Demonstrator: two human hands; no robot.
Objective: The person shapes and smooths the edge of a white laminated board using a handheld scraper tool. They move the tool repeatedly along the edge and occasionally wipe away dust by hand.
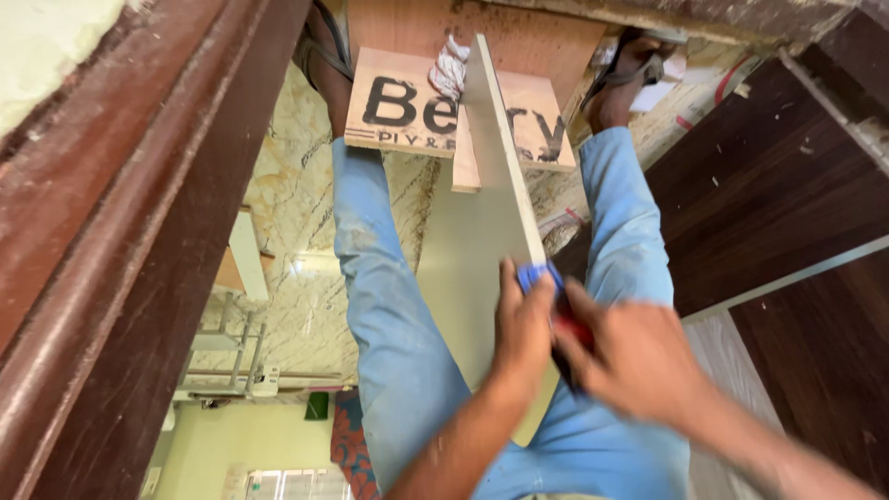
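Marble floor (296, 213); board (482, 231) between hands (574, 343).

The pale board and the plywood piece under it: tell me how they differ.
The pale board is plain off-white, while the plywood piece is tan with dark printed lettering. The pale board is long, narrow and stands on edge between the person's knees; the plywood piece is broader and lies flat on the floor. The left hand and right hand are at the pale board's near edge; neither touches the plywood piece. Both are flat cut sheets.
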